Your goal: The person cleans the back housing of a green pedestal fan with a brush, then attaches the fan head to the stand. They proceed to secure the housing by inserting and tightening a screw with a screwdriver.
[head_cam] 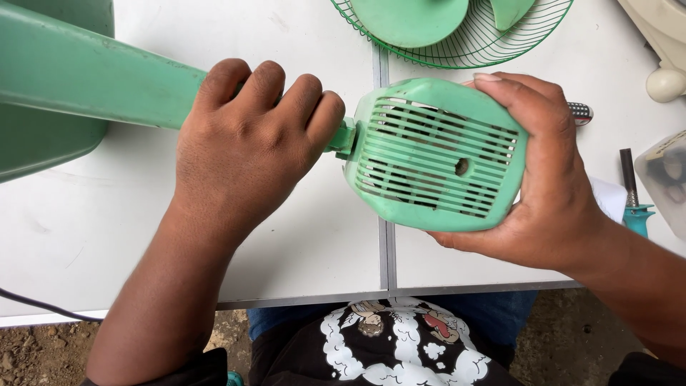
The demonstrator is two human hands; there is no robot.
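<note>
Right now the green fan motor housing (436, 154) sits in my right hand (550, 193), slotted back cover facing up at me, with a small round hole among the slots. My right fingers (511, 82) curl over its far edge and my palm cups the near side, so they are clamped on the housing. It hangs just above the white worktop (307, 250), over the metal seam where two panels meet.

From the housing's left end a short green neck joint (344, 137) runs into the fan's stand (93, 75), a long flat green column that slants away to the upper left. My left hand (243, 150) wraps that column right beside the joint, knuckles up, fingers closed tight around it.

Beyond the housing, at the top edge, a green wire fan guard (493, 44) lies on the worktop with green fan blades (411, 18) resting inside it. Off to the right, just past my right hand, a screwdriver (632, 196) with a teal handle lies on the worktop, and a clear plastic box (664, 179) sits beside it. A cream-coloured object (664, 43) shows in the upper right corner. A black cable (36, 304) crosses the lower left edge of the worktop.
</note>
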